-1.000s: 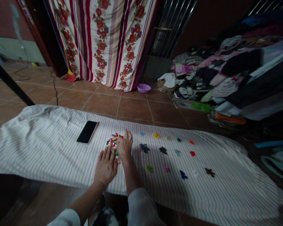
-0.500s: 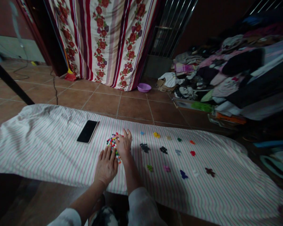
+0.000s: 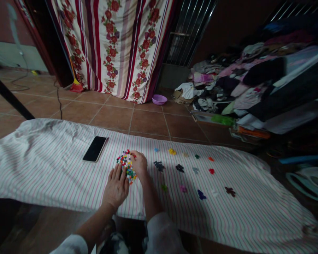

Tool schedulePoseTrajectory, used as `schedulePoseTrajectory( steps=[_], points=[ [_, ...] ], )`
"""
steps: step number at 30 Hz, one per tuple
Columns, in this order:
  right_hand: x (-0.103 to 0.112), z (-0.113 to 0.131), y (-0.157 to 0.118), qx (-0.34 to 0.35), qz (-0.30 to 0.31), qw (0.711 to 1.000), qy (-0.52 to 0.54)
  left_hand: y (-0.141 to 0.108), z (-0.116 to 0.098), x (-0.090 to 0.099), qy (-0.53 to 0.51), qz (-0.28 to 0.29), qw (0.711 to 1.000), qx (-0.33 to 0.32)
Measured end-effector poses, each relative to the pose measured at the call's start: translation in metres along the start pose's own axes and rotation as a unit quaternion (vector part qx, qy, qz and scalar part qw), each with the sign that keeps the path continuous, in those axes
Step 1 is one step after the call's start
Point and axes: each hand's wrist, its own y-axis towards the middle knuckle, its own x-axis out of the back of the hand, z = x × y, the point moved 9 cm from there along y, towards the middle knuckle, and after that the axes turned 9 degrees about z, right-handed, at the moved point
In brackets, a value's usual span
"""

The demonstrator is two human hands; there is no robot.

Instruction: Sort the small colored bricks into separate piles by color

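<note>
A mixed pile of small coloured pieces (image 3: 125,160) lies on the striped cloth (image 3: 69,169). My left hand (image 3: 116,187) rests flat at the pile's near left edge, fingers spread and touching some pieces. At the pile's right side, my right hand (image 3: 139,164) has its fingers curled together; what they hold, if anything, is too small to make out. Right of my hands sit single-colour groups, among them yellow (image 3: 172,151), dark grey (image 3: 159,166), black (image 3: 180,168), red (image 3: 211,171), pink (image 3: 183,188), dark blue (image 3: 201,194) and brown (image 3: 230,191).
A phone (image 3: 95,149) lies on the cloth left of the pile. Beyond the cloth are a tiled floor, a purple basin (image 3: 159,100), a floral curtain (image 3: 124,49) and a red broom (image 3: 76,86). Clothes (image 3: 228,81) are heaped at the right.
My right hand's fingers, spread before, have curled in at the pile's right side. My left hand stays by the pile. The whole view has shifted slightly.
</note>
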Motion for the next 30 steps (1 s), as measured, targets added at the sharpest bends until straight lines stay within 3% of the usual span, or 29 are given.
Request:
schedulePoseTrajectory(
  steps=[14, 30],
  points=[
    [0.021, -0.009, -0.006, 0.001, -0.011, 0.999, 0.038, -0.001, 0.002, 0.002, -0.010, -0.015, 1.000, -0.002],
    [0.056, -0.049, -0.007, -0.007, -0.057, 0.996, 0.066, 0.000, 0.004, 0.003, -0.013, -0.016, 1.000, -0.005]
  ],
)
